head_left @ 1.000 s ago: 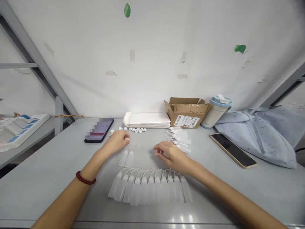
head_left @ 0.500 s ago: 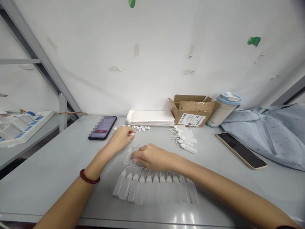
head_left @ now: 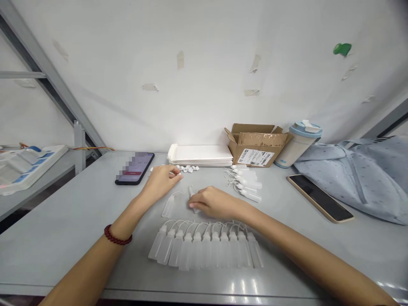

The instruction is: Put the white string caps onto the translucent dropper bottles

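My left hand (head_left: 162,182) is closed in a pinch in front of the loose white caps (head_left: 188,168), with a small white cap at its fingertips. My right hand (head_left: 215,202) has its fingers closed on a small translucent squeeze bottle (head_left: 191,190); the fingers hide most of it, and only its top end shows. Between the hands lies another such bottle (head_left: 168,207) with a thin tethered strap. Nearer me, several matching bottles (head_left: 206,250) lie side by side in a row, straps curving from their necks.
More bottles (head_left: 250,185) lie loosely at the right. Behind are a stack of white boxes (head_left: 200,155), an open cardboard box (head_left: 259,148) and a tumbler (head_left: 296,144). A lit phone (head_left: 135,170) lies left; a dark phone (head_left: 320,198) and a blue cloth bag (head_left: 353,182) lie right.
My right hand has moved right, drawing one bottle away from the other beside it. My left hand has shifted slightly at the caps. The camera view has tilted a little.
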### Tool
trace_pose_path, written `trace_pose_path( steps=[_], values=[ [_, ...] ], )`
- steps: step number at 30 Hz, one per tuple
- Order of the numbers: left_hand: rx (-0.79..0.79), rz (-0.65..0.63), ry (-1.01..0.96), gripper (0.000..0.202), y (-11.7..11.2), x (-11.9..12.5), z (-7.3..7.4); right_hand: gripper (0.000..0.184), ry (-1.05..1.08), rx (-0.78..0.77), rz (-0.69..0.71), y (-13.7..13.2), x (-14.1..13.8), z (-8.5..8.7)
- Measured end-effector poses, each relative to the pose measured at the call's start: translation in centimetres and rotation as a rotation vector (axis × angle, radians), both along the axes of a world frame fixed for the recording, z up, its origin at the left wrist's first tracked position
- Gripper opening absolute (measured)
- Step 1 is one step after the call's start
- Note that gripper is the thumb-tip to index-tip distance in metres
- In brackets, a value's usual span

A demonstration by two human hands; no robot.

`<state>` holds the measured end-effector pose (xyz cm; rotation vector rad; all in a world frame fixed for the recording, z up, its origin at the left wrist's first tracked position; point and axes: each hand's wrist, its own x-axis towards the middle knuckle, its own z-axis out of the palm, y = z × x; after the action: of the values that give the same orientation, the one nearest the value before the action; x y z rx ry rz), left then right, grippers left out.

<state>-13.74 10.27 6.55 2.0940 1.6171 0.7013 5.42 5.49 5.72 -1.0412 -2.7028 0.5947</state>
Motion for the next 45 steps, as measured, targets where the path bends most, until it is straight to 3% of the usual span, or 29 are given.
trace_pose_path(
  steps=[4, 9, 18, 24, 29, 45],
  values=[
    [-0.144, -0.036, -0.248, 0.021, -0.5, 0.6, 0.1, 0.023, 0.044, 0.172, -0.164, -0.9, 3.3, -0.1],
    [-0.277, -0.149, -0.490, 0.022, -1.9, 2.1, 0.1, 0.019, 0.217, 0.273, -0.297, -3.0, 6.3, -0.9],
    [-0.406, -0.224, -0.709, 0.026, -4.4, 4.4, -0.1, 0.017, 0.187, 0.328, -0.224, -4.9, 5.4, -0.3],
    [-0.418, -0.290, -0.756, 0.024, -4.8, 4.6, 0.0, 0.019, 0.155, 0.301, -0.185, -5.2, 5.3, -0.4],
    [-0.404, -0.271, -0.764, 0.020, -5.4, 4.9, 0.2, 0.018, 0.226, 0.255, -0.178, -5.5, 5.2, -0.2],
    [-0.456, -0.352, -0.658, 0.017, -5.3, 4.9, 0.2, 0.018, 0.248, 0.230, -0.153, -6.1, 4.7, 0.5]
  ],
)
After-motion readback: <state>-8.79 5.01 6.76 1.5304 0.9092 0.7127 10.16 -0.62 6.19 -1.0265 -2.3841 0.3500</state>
